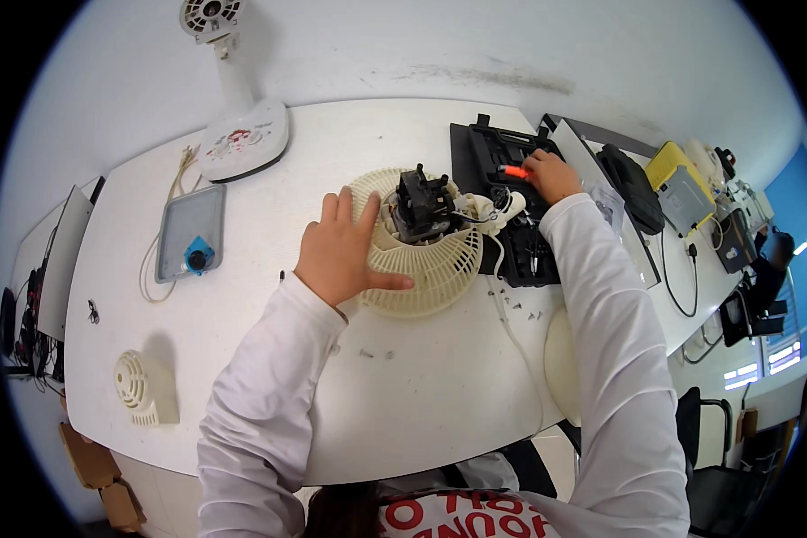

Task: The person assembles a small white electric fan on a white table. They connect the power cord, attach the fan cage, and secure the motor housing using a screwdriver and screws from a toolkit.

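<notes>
A cream fan grille [430, 282] lies on the white table in front of me, with a black fan motor [424, 204] on its middle. My left hand [339, 251] rests at the grille's left side, fingers spread and thumb stretched over the ribs. Beside the motor, on the right, is a white plastic neck piece [498, 212] with wires and a cord. My right hand [554, 176] is closed on an orange-handled screwdriver [513, 171] above the open black tool case [533, 255]. Its shaft cannot be made out.
Several screws [516, 305] lie near the case; more lie nearer me. A grey tray [188, 255] holds a blue-and-black part [198, 257]. A fan stand [242, 134] is at the back left, a cream motor cover [145, 388] at the front left. A yellow-and-grey case [681, 193] sits far right.
</notes>
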The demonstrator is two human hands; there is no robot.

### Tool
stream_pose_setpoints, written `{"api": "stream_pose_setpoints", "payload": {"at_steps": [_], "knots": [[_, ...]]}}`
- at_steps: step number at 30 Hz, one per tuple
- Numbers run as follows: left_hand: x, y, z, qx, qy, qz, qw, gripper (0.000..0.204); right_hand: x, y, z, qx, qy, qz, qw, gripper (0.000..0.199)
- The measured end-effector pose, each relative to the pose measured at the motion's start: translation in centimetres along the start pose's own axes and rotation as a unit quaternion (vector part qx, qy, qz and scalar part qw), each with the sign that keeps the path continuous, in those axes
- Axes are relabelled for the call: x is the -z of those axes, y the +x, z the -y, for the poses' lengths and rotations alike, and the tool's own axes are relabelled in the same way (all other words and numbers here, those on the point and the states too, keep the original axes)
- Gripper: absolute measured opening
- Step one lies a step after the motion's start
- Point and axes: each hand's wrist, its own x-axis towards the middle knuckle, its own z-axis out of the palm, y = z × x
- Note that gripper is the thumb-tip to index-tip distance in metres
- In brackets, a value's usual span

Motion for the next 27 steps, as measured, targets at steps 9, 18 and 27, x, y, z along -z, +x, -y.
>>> {"api": "stream_pose_setpoints", "payload": {"at_steps": [9,18,27], "knots": [[0.3,-0.1,-0.2,0.005,-0.018,-0.003,1.000,0.121,13.8,-2.4,7.6,0.229,0.124,-0.283,0.923,0.021],[0.0,-0.2,-0.2,0.002,0.005,-0.011,1.000,0.121,18.5,-6.8,12.7,0.341,0.090,-0.291,0.889,0.029],[-0.3,-0.2,-0.1,-0.001,0.005,-0.022,1.000,0.123,20.1,-8.1,14.4,0.341,0.171,-0.238,0.893,0.026]]}}
